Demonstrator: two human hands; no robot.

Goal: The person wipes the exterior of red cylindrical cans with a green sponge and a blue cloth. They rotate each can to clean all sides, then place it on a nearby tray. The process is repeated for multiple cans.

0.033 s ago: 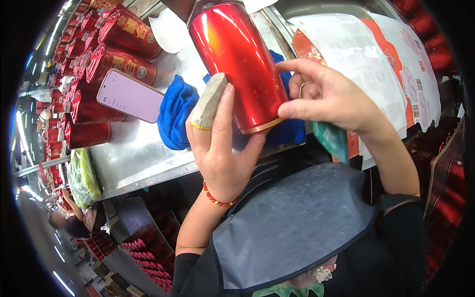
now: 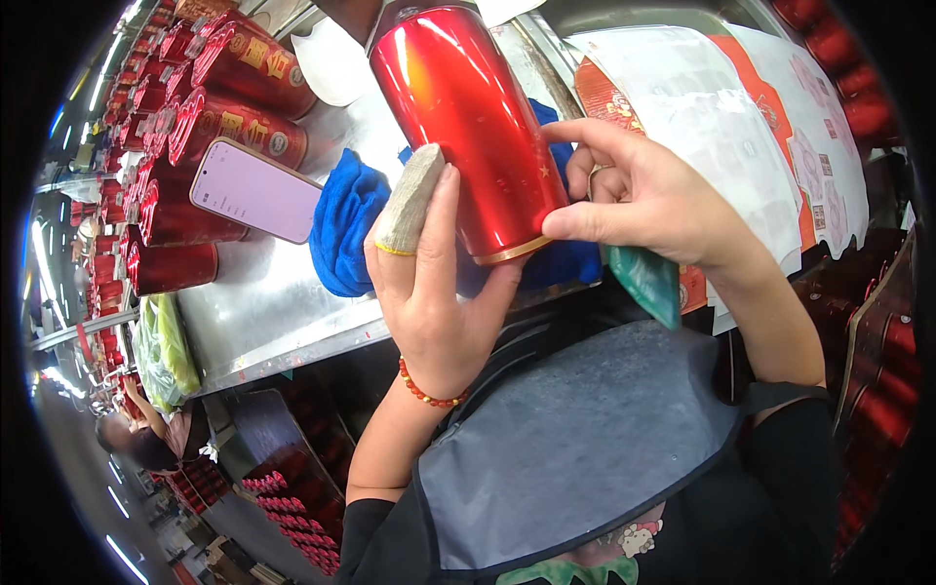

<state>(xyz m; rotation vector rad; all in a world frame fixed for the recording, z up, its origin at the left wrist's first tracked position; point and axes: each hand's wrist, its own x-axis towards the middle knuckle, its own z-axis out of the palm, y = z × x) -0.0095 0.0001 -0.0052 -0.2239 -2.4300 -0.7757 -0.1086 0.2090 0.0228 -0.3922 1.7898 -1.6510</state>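
The metal table (image 2: 258, 322) leaves passing room at near left; blue cloth (image 2: 346, 229) and held red can (image 2: 463, 107) obstruct rightward.

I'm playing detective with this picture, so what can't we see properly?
All in the head view:
- Red canister: its back, turned away from the camera.
- Left hand: one fingertip, hidden under a grey finger cover.
- Green thing: its top, behind the right hand.
- Blue cloth: partly behind the left hand.
- Phone: screen writing, too small.
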